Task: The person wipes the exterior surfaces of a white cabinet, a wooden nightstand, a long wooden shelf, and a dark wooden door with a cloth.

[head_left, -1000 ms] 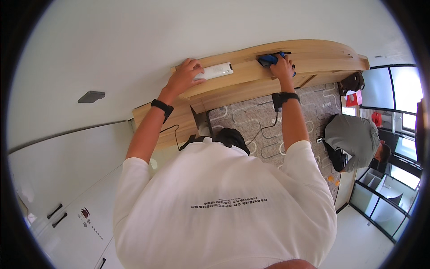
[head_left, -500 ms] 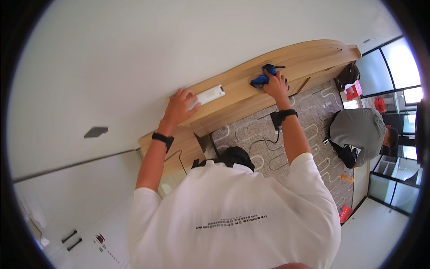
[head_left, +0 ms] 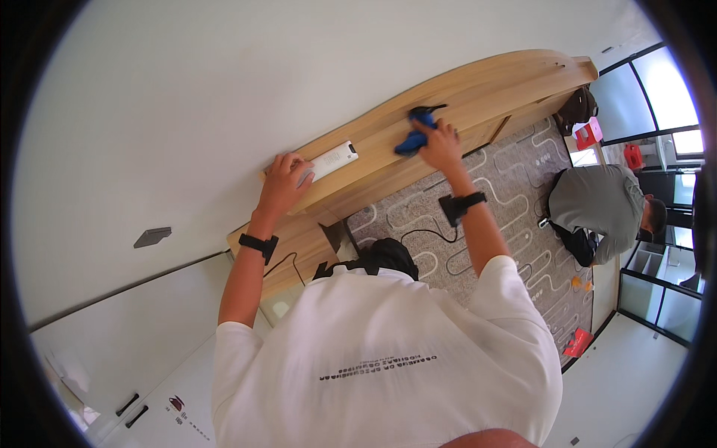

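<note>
With the left hand point(head_left: 282, 179) half-curled over the left end of a white box point(head_left: 334, 160), grip unclear, the right hand point(head_left: 442, 149), arm extended, grasps a blurred blue-and-black item point(head_left: 410, 143) at the wooden shelf point(head_left: 485, 86).

Blue-and-black item point(head_left: 411, 143), white bar point(head_left: 331, 160)
</note>
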Demonstrator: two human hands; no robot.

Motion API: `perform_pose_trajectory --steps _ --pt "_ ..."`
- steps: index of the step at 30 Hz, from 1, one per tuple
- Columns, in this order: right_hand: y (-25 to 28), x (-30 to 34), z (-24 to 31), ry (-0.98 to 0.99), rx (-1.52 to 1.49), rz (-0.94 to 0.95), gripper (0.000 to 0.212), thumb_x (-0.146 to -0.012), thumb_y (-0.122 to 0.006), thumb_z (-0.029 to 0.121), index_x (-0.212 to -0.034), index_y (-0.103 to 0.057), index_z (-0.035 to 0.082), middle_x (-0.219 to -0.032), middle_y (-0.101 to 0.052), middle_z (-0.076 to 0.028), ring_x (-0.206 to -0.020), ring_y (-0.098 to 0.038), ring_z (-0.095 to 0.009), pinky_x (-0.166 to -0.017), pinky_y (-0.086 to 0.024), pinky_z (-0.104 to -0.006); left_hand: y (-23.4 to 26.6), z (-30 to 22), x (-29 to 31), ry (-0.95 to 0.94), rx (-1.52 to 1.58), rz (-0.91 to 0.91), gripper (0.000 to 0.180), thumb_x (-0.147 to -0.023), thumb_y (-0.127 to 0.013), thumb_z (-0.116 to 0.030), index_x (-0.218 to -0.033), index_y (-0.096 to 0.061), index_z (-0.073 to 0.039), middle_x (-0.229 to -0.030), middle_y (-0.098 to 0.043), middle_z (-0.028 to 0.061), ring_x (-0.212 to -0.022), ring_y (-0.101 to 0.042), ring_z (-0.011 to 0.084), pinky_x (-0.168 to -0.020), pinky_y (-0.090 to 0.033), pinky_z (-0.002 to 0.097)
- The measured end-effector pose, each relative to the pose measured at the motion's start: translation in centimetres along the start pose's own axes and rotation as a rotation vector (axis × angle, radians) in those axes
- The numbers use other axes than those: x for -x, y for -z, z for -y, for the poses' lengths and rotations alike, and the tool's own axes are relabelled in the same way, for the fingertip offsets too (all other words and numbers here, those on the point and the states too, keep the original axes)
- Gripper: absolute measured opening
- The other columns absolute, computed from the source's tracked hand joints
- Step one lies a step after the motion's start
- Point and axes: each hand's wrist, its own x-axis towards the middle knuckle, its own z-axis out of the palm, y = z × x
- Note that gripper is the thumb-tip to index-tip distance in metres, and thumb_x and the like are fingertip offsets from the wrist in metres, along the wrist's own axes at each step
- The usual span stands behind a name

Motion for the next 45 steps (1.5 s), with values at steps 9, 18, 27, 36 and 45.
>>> perform_pose_trajectory --steps 9,18,27,36,45 --pt "2.0 -7.1 -14.5 -0.254 0.178 -0.357 0.062 -0.07 -0.069 0.005 -0.13 -0.06 0.018 -0.128 -0.053 -0.009 -0.115 -0.054 -0.034 -0.091 -0.049 -0.0478 -0.1 -1.0 -0.8 -0.035 -0.216 0.013 0.033 -0.079 -0.076 -0.026 -0.105 -0.065 -0.011 -0.11 -0.056 0.0036 -0.106 -0.052 0.0257 -0.091 -0.046 0.0411" --pt "1.0 -2.7 -3.8 0.148 -0.137 -0.282 0.048 -0.063 -0.064 0.002 -0.11 -0.069 0.013 -0.119 -0.06 -0.012 -0.108 -0.059 -0.036 -0.093 -0.049 -0.0442 0.3 -1.4 -1.2 -0.03 -0.145 -0.011 0.028 -0.077 -0.079 -0.02 -0.099 -0.064 -0.011 -0.108 -0.055 0.004 -0.103 -0.051 0.0263 -0.089 -0.046 0.0402" --pt "1.7 -9.6 -17.3 -0.073 -0.114 -0.418 0.044 -0.068 -0.059 0.006 -0.111 -0.068 0.013 -0.121 -0.064 -0.012 -0.109 -0.061 -0.036 -0.091 -0.051 -0.0453 -0.5 -0.5 -1.0 -0.035 -0.206 -0.012 0.029 -0.076 -0.08 -0.018 -0.098 -0.063 -0.01 -0.106 -0.054 0.0049 -0.099 -0.052 0.0264 -0.087 -0.047 0.0393" --pt "0.4 -11.8 -18.2 -0.253 -0.004 -0.477 0.05 -0.078 -0.065 0.038 -0.119 -0.065 0.009 -0.125 -0.063 -0.016 -0.11 -0.061 -0.038 -0.094 -0.049 -0.047 -0.7 -0.3 -1.3 0.002 -0.17 -0.003 0.028 -0.076 -0.078 -0.022 -0.096 -0.062 -0.011 -0.107 -0.054 0.0029 -0.099 -0.052 0.0257 -0.088 -0.048 0.0403" --pt "-0.4 -6.3 -9.7 0.05 -0.134 -0.383 0.043 -0.063 -0.079 0.028 -0.101 -0.069 0.01 -0.113 -0.066 -0.01 -0.103 -0.063 -0.034 -0.085 -0.05 -0.0472 -0.5 -0.7 -0.9 0.0 -0.231 0.005 0.03 -0.074 -0.08 -0.021 -0.097 -0.063 -0.011 -0.108 -0.054 0.0021 -0.1 -0.052 0.0251 -0.088 -0.048 0.0396"
